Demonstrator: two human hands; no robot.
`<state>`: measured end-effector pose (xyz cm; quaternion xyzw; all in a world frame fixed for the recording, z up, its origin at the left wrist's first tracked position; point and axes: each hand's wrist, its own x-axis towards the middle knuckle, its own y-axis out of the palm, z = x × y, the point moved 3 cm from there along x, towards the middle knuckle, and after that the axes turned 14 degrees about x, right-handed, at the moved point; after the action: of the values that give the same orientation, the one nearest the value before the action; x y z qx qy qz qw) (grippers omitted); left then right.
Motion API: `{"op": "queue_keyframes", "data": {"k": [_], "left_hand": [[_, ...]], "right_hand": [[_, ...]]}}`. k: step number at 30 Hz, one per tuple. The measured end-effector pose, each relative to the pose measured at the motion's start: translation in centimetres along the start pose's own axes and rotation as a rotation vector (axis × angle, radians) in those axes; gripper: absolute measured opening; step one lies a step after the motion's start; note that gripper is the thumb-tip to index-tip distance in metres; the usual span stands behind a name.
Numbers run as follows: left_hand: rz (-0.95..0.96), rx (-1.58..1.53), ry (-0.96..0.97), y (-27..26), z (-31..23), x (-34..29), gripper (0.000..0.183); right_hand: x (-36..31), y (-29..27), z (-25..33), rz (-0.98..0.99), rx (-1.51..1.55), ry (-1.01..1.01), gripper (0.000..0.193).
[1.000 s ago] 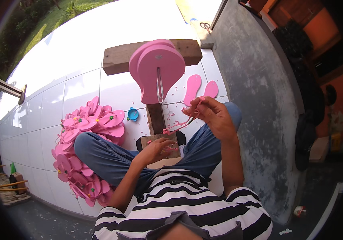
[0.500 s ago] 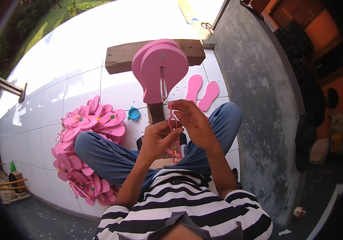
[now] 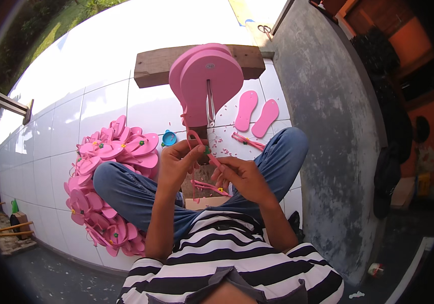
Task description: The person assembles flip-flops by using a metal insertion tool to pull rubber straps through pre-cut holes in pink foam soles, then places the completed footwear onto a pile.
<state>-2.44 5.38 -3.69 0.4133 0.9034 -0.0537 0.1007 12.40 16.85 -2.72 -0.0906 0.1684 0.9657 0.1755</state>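
Note:
Between my hands stretches a pink flip-flop strap (image 3: 195, 136) with a green flower on it. My left hand (image 3: 177, 163) pinches it near the flower, while my right hand (image 3: 243, 177) grips its lower end between thumb and fingers. The strap's upper end reaches the narrow lower edge of the stacked pink soles (image 3: 212, 66) ahead; whether it passes through a hole is unclear. A slim metal tool (image 3: 210, 104) sticks out of the front sole's middle. Below my hands, by my lap, lies another pink strap with a yellow flower (image 3: 221, 190).
A wooden beam (image 3: 151, 66) stands behind the soles. Two loose pink soles (image 3: 247, 109) and more straps (image 3: 247, 142) lie on the tiles at right, among pink scraps. At left are a small blue dish (image 3: 169, 138) and a heap of pink flip-flops (image 3: 87, 195). A grey wall (image 3: 323, 126) borders the right.
My right hand has come down and right, away from the soles' lower edge. My left hand has shifted left and up. The strap now slants between them, with its green flower showing.

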Motion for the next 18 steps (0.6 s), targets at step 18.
{"op": "queue_keyframes", "data": {"k": [18], "left_hand": [[0.333,-0.057,-0.077,4.1,0.8,-2.0,0.031]], "right_hand": [[4.5,-0.6,3.0,-0.101,0.265,-0.218,0.024]]}}
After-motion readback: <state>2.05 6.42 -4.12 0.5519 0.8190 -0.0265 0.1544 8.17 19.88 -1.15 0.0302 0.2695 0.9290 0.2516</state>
